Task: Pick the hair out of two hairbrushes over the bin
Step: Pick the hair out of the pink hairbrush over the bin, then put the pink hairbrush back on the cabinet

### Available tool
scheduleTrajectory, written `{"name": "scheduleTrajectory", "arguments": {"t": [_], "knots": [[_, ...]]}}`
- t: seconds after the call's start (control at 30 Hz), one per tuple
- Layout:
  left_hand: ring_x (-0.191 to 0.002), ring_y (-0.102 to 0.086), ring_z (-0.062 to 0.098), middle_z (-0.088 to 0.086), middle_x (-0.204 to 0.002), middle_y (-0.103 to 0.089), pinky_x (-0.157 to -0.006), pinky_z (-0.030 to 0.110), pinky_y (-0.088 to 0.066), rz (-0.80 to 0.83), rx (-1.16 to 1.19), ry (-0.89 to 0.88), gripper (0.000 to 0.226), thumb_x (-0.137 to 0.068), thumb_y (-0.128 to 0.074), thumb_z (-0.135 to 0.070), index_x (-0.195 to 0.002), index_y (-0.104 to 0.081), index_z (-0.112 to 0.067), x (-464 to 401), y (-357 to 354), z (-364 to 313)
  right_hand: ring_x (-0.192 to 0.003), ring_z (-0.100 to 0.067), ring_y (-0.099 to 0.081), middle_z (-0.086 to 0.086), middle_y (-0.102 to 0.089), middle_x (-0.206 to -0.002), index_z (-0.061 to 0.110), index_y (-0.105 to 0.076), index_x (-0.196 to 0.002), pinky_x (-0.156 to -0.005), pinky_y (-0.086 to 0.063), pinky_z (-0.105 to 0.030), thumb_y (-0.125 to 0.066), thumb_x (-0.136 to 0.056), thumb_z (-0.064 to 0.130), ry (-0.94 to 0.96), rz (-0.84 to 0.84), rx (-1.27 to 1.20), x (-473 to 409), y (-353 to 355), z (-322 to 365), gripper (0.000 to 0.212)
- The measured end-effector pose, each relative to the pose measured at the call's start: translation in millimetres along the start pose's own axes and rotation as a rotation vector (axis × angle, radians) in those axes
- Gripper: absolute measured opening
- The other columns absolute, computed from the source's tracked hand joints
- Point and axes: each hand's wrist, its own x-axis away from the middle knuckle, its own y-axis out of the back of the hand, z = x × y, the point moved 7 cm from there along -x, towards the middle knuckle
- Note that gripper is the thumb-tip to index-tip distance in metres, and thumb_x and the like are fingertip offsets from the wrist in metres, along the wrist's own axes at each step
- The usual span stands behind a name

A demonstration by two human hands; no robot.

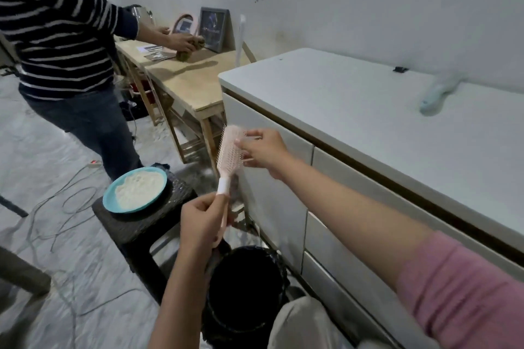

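My left hand (202,221) grips the handle of a pink hairbrush (229,153) and holds it upright, bristles facing right. My right hand (262,150) rests on the bristles near the brush head, fingers pinched there; any hair between them is too fine to see. A black bin (246,286) with a dark liner stands on the floor below and a little nearer than the brush. A second, pale blue hairbrush (438,93) lies on the white cabinet top (354,110) at the right, blurred.
A dark stool (141,221) left of the bin carries a teal plate (134,190) of white powder. Another person (65,45) in a striped sweater works at a wooden table (184,79) behind. Cables trail over the floor. White drawers stand close on the right.
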Motion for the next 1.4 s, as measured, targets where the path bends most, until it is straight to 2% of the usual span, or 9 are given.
{"name": "scheduleTrajectory", "arguments": {"t": [0.1, 0.23, 0.4, 0.5, 0.63, 0.77, 1.03, 1.23, 1.4], "knots": [[-0.059, -0.061, 0.011, 0.001, -0.07, -0.069, -0.052, 0.021, -0.045, -0.002, -0.066, -0.191, 0.009, -0.09, -0.065, -0.016, -0.086, -0.072, -0.017, -21.6, -39.0, -62.7, -0.096, -0.026, -0.067, -0.011, -0.065, -0.109, 0.012, -0.059, -0.101, -0.069, -0.06, -0.037, -0.068, -0.082, 0.019, 0.082, -0.098, 0.016, -25.5, 41.3, 61.6, 0.022], [-0.064, -0.062, 0.015, 0.003, -0.075, -0.072, -0.055, 0.027, -0.046, 0.063, -0.106, -0.254, 0.01, -0.087, -0.069, -0.028, -0.08, -0.072, -0.02, -45.0, -111.2, -124.1, -0.082, -0.024, -0.068, -0.013, -0.068, -0.105, 0.014, -0.056, -0.093, -0.068, -0.057, -0.036, -0.069, -0.082, 0.02, 0.049, -0.254, 0.024, -50.4, 128.5, 111.2, 0.019], [-0.062, -0.059, 0.007, -0.007, -0.07, -0.067, -0.057, 0.023, -0.045, 0.362, -0.284, -0.242, 0.008, -0.083, -0.073, -0.021, -0.075, -0.069, -0.022, -36.3, -215.8, -181.9, -0.076, -0.023, -0.067, -0.013, -0.067, -0.097, 0.017, -0.054, -0.077, -0.066, -0.054, -0.031, -0.069, -0.082, 0.016, -0.077, -0.465, -0.048, -41.2, 249.1, 137.9, 0.016], [-0.062, -0.059, 0.006, -0.008, -0.073, -0.065, -0.055, 0.021, -0.044, 0.514, -0.379, -0.234, 0.005, -0.08, -0.074, -0.015, -0.081, -0.069, -0.017, -21.1, -270.3, -196.5, -0.077, -0.023, -0.067, -0.014, -0.068, -0.096, 0.007, -0.062, -0.089, -0.067, -0.056, -0.033, -0.071, -0.08, 0.014, -0.149, -0.596, -0.031, -26.8, 311.2, 142.2, 0.014], [-0.058, -0.053, 0.016, 0.003, -0.066, -0.061, -0.052, 0.023, -0.039, 0.639, -0.503, -0.245, 0.017, -0.074, -0.072, -0.017, -0.076, -0.069, -0.001, 4.3, -337.9, -202.7, -0.073, -0.023, -0.065, -0.011, -0.065, -0.082, 0.011, -0.057, -0.067, -0.075, -0.059, -0.038, -0.071, -0.079, 0.012, -0.252, -0.764, 0.026, 4.0, 388.3, 140.8, 0.018], [-0.06, -0.053, 0.019, 0.007, -0.066, -0.063, -0.057, 0.03, -0.046, 0.714, -0.586, -0.279, 0.017, -0.07, -0.072, -0.018, -0.073, -0.069, -0.002, 35.2, -396.6, -196.3, -0.077, -0.028, -0.067, -0.013, -0.066, -0.085, 0.011, -0.057, -0.069, -0.079, -0.059, -0.042, -0.072, -0.076, 0.012, -0.352, -0.905, 0.035, 35.5, 451.7, 123.6, 0.016], [-0.073, -0.064, 0.023, 0.008, -0.076, -0.07, -0.065, 0.038, -0.05, 0.811, -0.669, -0.355, 0.019, -0.079, -0.066, -0.021, -0.077, -0.069, -0.002, 69.1, -463.9, -161.7, -0.086, -0.031, -0.068, -0.015, -0.065, -0.083, 0.003, -0.061, -0.071, -0.068, -0.057, -0.035, -0.061, -0.075, 0.001, -0.468, -0.979, -0.129, 63.7, 510.3, 78.3, 0.005], [-0.058, -0.047, 0.019, 0.007, -0.063, -0.056, -0.053, 0.032, -0.035, 0.848, -0.721, -0.403, 0.024, -0.077, -0.065, -0.02, -0.064, -0.056, -0.003, 74.3, -481.6, -148.3, -0.078, -0.026, -0.064, -0.012, -0.067, -0.085, 0.002, -0.064, -0.09, -0.063, -0.052, -0.032, -0.062, -0.075, 0.023, -0.562, -0.987, -0.125, 65.0, 520.6, 49.1, 0.026], [-0.075, -0.059, 0.026, 0.012, -0.08, -0.065, -0.065, 0.04, -0.047, 0.858, -0.684, -0.412, 0.026, -0.079, -0.066, -0.025, -0.079, -0.062, 0.0, 71.5, -488.5, -141.9, -0.062, -0.018, -0.048, -0.004, -0.054, -0.07, 0.011, -0.051, -0.068, -0.049, -0.034, -0.025, -0.052, -0.084, 0.015, -0.565, -1.021, -0.068, 74.9, 514.6, 64.6, 0.016]]}}
